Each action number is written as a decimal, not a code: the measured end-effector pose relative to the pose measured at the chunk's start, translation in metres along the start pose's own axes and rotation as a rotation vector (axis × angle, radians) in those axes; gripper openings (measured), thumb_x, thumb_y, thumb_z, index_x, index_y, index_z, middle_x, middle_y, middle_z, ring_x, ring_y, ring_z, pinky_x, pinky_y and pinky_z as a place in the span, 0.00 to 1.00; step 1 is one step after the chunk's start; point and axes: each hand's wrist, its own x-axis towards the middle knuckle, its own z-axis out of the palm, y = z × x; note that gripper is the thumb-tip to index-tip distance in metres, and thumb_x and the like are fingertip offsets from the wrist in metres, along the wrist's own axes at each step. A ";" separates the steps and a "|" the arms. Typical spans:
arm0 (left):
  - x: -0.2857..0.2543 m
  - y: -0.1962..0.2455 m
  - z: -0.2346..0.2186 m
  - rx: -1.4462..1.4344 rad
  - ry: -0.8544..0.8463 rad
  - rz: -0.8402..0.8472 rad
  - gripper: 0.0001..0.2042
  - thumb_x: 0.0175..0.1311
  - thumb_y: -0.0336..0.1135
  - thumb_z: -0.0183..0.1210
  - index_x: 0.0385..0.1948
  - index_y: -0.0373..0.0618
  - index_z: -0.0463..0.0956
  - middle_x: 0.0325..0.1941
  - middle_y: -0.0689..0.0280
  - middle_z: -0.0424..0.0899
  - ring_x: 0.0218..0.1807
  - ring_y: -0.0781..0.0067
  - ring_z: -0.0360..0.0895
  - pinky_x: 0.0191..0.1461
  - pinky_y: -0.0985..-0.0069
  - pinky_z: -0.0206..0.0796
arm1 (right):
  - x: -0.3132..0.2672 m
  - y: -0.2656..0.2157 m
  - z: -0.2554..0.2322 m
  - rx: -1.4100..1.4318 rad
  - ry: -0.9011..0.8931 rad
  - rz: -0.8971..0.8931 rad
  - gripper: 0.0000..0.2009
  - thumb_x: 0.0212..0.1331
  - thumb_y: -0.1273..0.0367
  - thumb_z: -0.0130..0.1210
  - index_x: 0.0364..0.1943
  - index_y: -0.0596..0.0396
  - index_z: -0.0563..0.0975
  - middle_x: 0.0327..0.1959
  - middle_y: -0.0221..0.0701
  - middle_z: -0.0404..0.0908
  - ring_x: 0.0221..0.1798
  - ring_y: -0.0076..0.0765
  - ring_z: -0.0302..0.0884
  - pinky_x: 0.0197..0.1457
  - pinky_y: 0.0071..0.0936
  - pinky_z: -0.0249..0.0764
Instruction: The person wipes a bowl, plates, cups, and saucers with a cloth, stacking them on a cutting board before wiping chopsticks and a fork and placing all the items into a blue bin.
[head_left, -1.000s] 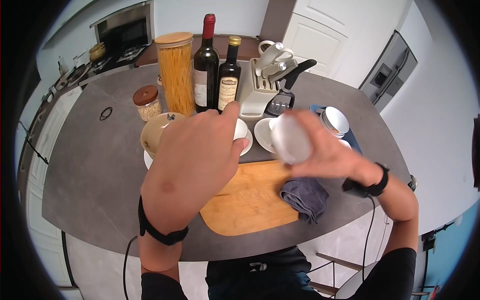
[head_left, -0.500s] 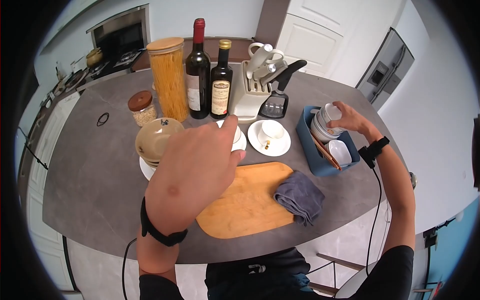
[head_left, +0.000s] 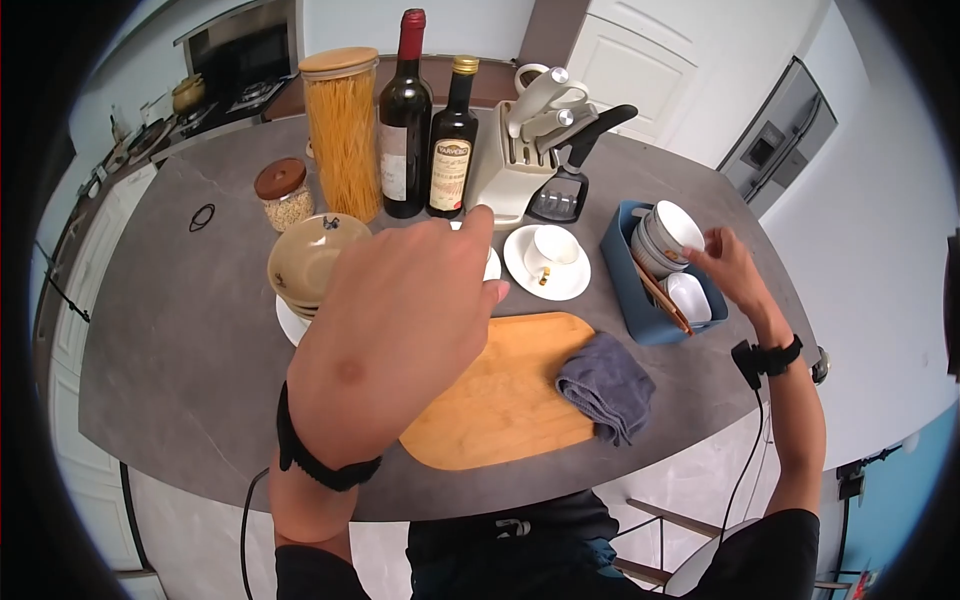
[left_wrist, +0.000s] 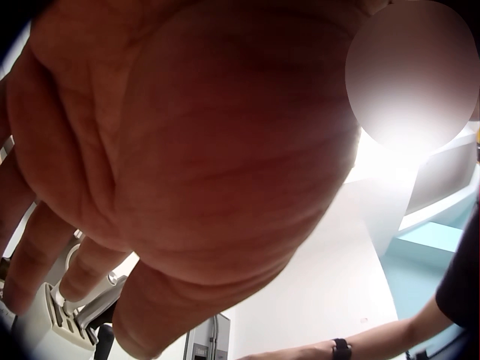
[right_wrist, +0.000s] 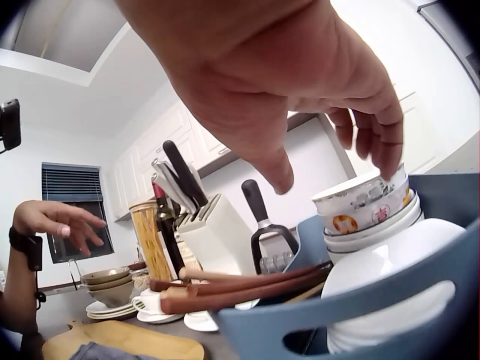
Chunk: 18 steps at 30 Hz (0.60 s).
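Note:
My right hand (head_left: 735,265) is over the right side of a blue basket (head_left: 622,300), its fingers loosely bent. In the right wrist view its fingertips are right at the rim of the top white patterned bowl (right_wrist: 367,204), and the thumb stands apart from it. That bowl leans on a stack of white bowls (head_left: 650,252) inside the basket. A square white dish (head_left: 687,297) and brown wooden handles (head_left: 655,290) lie beside the stack. My left hand (head_left: 400,330) hovers palm down, holding nothing, fingers extended; it partly hides brown bowls (head_left: 300,262) and a white saucer.
A cutting board (head_left: 500,400) lies in front with a folded grey cloth (head_left: 607,385) on its right end. A white cup (head_left: 555,246) sits on a saucer (head_left: 522,272). Behind stand a knife block (head_left: 500,180), two bottles, a spaghetti jar (head_left: 343,140) and a lidded jar (head_left: 285,195).
My right hand carried a white bowl from mid-table to the basket on the right, set it on the stack and let go. The left hand has stayed nearly still.

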 end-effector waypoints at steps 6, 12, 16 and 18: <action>-0.006 0.001 -0.001 -0.061 0.036 0.087 0.21 0.66 0.36 0.61 0.57 0.35 0.74 0.34 0.48 0.83 0.40 0.44 0.81 0.44 0.53 0.70 | -0.009 0.015 0.018 -0.029 -0.355 0.038 0.41 0.52 0.44 0.74 0.53 0.73 0.76 0.43 0.45 0.82 0.47 0.38 0.80 0.53 0.35 0.76; -0.012 -0.001 -0.006 -0.062 0.066 0.114 0.21 0.67 0.38 0.61 0.57 0.33 0.74 0.33 0.50 0.83 0.40 0.45 0.81 0.44 0.53 0.70 | -0.006 -0.016 0.016 0.029 -0.584 0.230 0.45 0.51 0.44 0.71 0.53 0.81 0.73 0.46 0.49 0.82 0.53 0.43 0.80 0.56 0.33 0.75; -0.013 -0.003 -0.009 -0.076 0.055 0.129 0.20 0.67 0.38 0.61 0.55 0.33 0.75 0.32 0.50 0.83 0.40 0.46 0.81 0.44 0.53 0.70 | 0.007 0.016 0.038 -0.189 -0.487 0.207 0.49 0.49 0.46 0.69 0.58 0.84 0.67 0.50 0.56 0.82 0.55 0.50 0.82 0.54 0.35 0.77; -0.014 -0.004 -0.008 -0.075 0.063 0.142 0.19 0.68 0.38 0.61 0.54 0.34 0.75 0.32 0.50 0.83 0.39 0.46 0.81 0.43 0.53 0.70 | 0.014 0.023 0.048 -0.260 -0.439 0.202 0.50 0.49 0.46 0.69 0.60 0.85 0.65 0.51 0.58 0.82 0.56 0.52 0.83 0.53 0.35 0.78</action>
